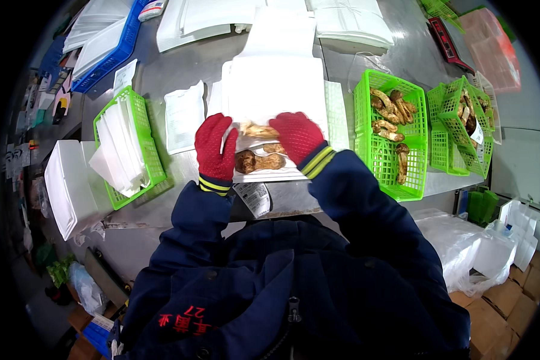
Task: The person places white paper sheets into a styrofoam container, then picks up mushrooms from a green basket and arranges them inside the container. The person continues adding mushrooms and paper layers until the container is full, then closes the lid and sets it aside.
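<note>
Brown mushrooms with thick stems lie in a white foam box in front of me. The nearest mushroom [258,162] rests at the box's near side, and a paler mushroom [257,130] lies farther in, partly under white sheet material [274,85]. My left hand [215,146], in a red knitted glove, is at the box's left side with thumb and fingers apart. My right hand [298,137], gloved alike, rests over the right ends of the mushrooms; its fingertips touch or nearly touch the pale one, and its grip cannot be made out.
At right, a green plastic basket [425,135] holds more mushrooms, beside smaller green baskets [442,148]. A green basket [149,150] of white sheets stands left, near a white packet [184,119]. A printed label [256,198] lies at the table's near edge. White foam stacks [351,22] stand behind.
</note>
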The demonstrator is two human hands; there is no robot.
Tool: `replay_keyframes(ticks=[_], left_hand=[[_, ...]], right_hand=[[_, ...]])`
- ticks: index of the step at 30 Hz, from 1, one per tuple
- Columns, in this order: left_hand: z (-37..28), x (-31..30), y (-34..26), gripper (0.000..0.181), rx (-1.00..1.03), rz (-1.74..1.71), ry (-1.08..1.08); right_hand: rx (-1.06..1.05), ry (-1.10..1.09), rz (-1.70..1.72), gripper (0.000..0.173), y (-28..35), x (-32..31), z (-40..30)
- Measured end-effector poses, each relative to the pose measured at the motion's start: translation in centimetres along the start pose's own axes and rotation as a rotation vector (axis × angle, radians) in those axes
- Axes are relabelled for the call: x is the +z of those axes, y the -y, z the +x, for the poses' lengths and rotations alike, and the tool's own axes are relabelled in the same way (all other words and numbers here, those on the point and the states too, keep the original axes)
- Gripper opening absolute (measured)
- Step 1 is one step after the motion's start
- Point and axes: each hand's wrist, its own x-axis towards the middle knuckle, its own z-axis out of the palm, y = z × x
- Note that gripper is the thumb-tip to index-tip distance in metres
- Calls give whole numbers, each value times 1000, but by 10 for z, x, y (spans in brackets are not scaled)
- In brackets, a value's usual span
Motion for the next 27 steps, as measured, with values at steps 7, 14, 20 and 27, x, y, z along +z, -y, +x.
replay_keyframes(ticks=[7, 14, 20, 27], left_hand=[[10, 10, 21, 43, 290, 443, 568], [18, 17, 22, 43, 390, 406, 751], [21, 10, 16, 48, 370, 412, 783], [17, 0, 22, 58, 235, 133, 559]], right_hand=[[42, -158, 147, 39, 5, 23, -17], [-3, -204, -281, 19, -12, 5, -56], [-167, -324, -129, 22, -38, -32, -65], [1075, -85, -224, 35, -181, -81, -165]])
